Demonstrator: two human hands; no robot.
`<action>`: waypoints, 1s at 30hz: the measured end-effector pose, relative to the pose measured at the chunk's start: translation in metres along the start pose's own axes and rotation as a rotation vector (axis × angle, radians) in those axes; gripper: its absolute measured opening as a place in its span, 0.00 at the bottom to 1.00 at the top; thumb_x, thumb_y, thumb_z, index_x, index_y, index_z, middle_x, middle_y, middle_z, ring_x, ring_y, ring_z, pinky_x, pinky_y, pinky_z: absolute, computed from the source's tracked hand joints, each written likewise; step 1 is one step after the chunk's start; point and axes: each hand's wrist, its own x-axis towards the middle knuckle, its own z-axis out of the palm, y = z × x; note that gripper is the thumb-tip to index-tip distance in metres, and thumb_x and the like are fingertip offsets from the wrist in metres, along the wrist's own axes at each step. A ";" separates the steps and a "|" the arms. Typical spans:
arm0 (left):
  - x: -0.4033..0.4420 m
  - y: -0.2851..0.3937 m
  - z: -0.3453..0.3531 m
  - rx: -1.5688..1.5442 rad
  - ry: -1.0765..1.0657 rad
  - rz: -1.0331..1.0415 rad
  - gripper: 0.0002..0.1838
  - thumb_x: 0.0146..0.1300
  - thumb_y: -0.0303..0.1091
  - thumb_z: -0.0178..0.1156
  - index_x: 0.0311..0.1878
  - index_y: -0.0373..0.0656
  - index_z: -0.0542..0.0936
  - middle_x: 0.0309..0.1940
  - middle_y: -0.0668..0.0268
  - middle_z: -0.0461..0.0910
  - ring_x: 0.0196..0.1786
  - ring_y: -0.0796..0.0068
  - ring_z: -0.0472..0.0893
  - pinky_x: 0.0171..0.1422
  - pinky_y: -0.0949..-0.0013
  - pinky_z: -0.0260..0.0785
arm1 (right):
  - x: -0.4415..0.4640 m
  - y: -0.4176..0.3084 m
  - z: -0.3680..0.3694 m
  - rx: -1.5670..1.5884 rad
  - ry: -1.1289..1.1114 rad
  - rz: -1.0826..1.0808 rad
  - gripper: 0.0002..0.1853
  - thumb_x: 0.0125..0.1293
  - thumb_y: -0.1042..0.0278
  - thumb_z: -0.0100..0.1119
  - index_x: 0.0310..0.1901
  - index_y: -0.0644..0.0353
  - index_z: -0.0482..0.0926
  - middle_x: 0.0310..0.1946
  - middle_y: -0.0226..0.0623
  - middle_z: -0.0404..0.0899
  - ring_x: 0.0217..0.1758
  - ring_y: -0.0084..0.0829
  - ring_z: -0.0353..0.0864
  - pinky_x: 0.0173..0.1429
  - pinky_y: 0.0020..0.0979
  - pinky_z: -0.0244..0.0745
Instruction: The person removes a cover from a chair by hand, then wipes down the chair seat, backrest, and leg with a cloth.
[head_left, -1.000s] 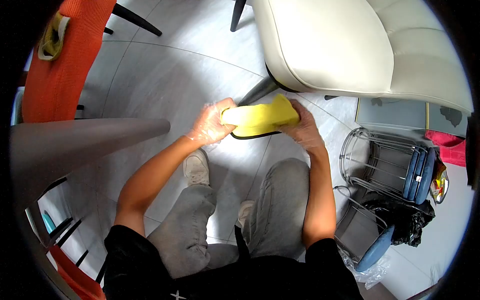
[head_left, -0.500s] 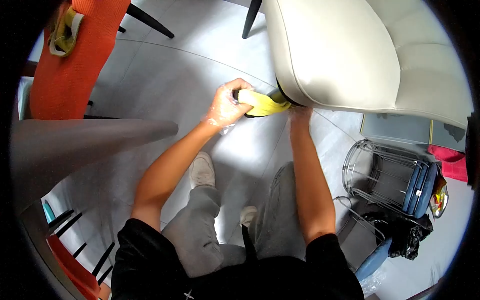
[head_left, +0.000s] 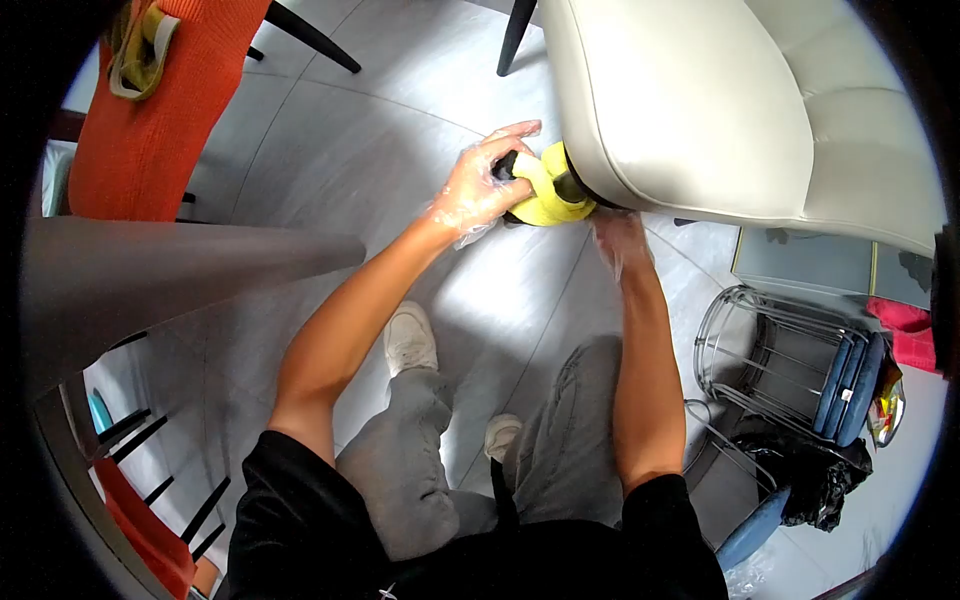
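A yellow cloth (head_left: 546, 200) with a dark edge is wrapped around the dark leg (head_left: 568, 187) of a white padded chair (head_left: 700, 110). My left hand (head_left: 486, 180), in a clear plastic glove, grips the cloth's left end and the dark part there, with some fingers stretched out above. On the other side of the leg, just under the seat edge, is my right hand (head_left: 620, 236), also gloved. Its fingers are hidden behind the seat and the cloth.
An orange chair cover (head_left: 160, 120) with a yellow-green cloth (head_left: 143, 55) is at upper left. A grey table edge or beam (head_left: 190, 265) juts in below it. Stacked wire-framed stools (head_left: 770, 350) and a black bag (head_left: 815, 475) stand at right.
The cloth went from stretched between both hands to wrapped around the chair leg. Both hands moved up to the leg, and my right hand went partly under the seat.
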 end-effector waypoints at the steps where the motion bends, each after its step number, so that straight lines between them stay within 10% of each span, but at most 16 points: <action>1: 0.003 0.001 0.004 -0.071 -0.043 -0.083 0.16 0.53 0.24 0.59 0.47 0.36 0.80 0.60 0.53 0.79 0.66 0.61 0.76 0.72 0.62 0.65 | -0.010 -0.012 0.001 0.075 -0.038 0.009 0.31 0.67 0.63 0.65 0.69 0.62 0.69 0.67 0.42 0.72 0.72 0.40 0.68 0.77 0.41 0.60; 5: 0.013 0.008 0.014 -0.224 -0.150 -0.273 0.17 0.57 0.22 0.51 0.51 0.36 0.76 0.50 0.60 0.79 0.55 0.71 0.76 0.64 0.67 0.68 | -0.029 -0.054 0.010 0.134 -0.186 -0.047 0.43 0.54 0.70 0.77 0.72 0.57 0.66 0.66 0.34 0.71 0.70 0.32 0.70 0.71 0.38 0.66; 8: 0.015 -0.005 0.018 -0.248 -0.131 -0.240 0.16 0.60 0.24 0.49 0.51 0.37 0.75 0.45 0.61 0.79 0.49 0.71 0.76 0.59 0.65 0.71 | -0.031 -0.065 0.031 -0.080 -0.092 -0.221 0.42 0.54 0.54 0.77 0.67 0.66 0.70 0.61 0.46 0.77 0.65 0.43 0.76 0.68 0.41 0.70; 11: 0.014 0.004 0.022 -0.246 -0.061 -0.175 0.14 0.64 0.28 0.47 0.52 0.39 0.74 0.40 0.62 0.78 0.44 0.70 0.76 0.54 0.65 0.71 | -0.027 -0.071 0.045 -0.239 0.053 0.027 0.47 0.50 0.55 0.81 0.69 0.63 0.67 0.66 0.41 0.73 0.68 0.34 0.72 0.71 0.37 0.67; 30: 0.009 0.001 0.024 -0.354 -0.042 -0.157 0.15 0.68 0.26 0.46 0.55 0.38 0.77 0.43 0.68 0.78 0.47 0.78 0.74 0.58 0.70 0.69 | -0.035 -0.052 0.063 0.186 0.411 -0.209 0.24 0.56 0.65 0.79 0.51 0.64 0.80 0.42 0.34 0.84 0.40 0.27 0.83 0.46 0.29 0.80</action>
